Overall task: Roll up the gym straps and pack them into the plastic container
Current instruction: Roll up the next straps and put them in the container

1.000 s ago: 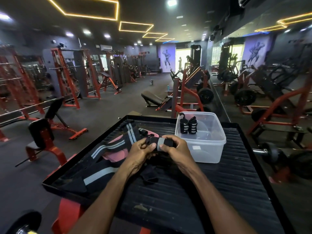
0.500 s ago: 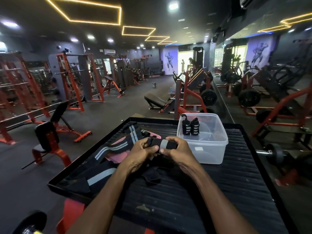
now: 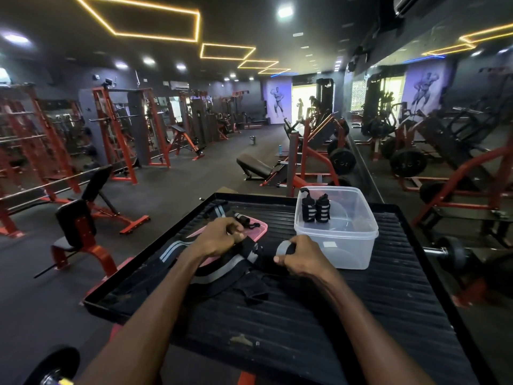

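A black gym strap with grey stripes (image 3: 251, 252) stretches between my two hands over the black ribbed platform (image 3: 305, 315). My left hand (image 3: 219, 236) grips its left part. My right hand (image 3: 301, 258) holds its rolled right end, thumb and fingers curled round it. More black and grey strap (image 3: 177, 247) lies loose to the left. The clear plastic container (image 3: 337, 240) stands just right of my right hand, with two rolled straps (image 3: 315, 208) upright in its far left corner.
A pink lid (image 3: 259, 227) lies under the straps, with a small black roll (image 3: 241, 218) on its far edge. The platform has a raised rim. Red and black gym benches, racks and weight plates fill the floor beyond, and a mirror wall runs along the right.
My hands have drawn apart: the left stayed over the pink lid, the right moved right towards the container. The strap now stretches between them instead of being bunched together.
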A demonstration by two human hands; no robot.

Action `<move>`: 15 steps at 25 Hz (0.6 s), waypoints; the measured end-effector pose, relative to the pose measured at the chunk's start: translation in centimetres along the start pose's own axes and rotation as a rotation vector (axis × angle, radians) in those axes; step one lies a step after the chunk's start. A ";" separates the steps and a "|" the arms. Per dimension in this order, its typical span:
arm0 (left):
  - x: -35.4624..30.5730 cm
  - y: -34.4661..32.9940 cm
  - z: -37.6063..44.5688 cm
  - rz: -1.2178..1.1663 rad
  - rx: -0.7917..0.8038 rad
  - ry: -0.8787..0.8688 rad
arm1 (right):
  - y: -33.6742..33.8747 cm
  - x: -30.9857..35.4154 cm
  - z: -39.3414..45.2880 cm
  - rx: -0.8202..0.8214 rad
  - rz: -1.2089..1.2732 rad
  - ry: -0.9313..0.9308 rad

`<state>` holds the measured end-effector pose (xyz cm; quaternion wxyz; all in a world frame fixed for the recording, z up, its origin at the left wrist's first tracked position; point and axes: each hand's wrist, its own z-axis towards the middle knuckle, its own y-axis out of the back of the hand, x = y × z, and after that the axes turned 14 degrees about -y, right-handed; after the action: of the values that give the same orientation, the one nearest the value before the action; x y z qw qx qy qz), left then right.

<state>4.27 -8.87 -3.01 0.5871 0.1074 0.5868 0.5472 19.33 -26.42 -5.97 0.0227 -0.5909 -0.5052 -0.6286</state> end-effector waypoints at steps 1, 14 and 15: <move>0.2 0.0 -0.1 0.064 0.047 0.011 | 0.0 -0.1 -0.2 0.017 -0.002 -0.013; 0.6 -3.1 1.1 0.195 0.181 0.054 | 2.4 -3.8 -1.7 -0.034 -0.163 -0.113; 0.3 -3.0 1.4 0.193 0.181 0.022 | 2.6 -4.0 -1.8 -0.052 -0.176 -0.107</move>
<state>6.84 -9.05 -5.08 0.5133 0.2095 0.6271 0.5472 20.88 -31.14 -7.04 -0.0749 -0.5774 -0.5391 -0.6086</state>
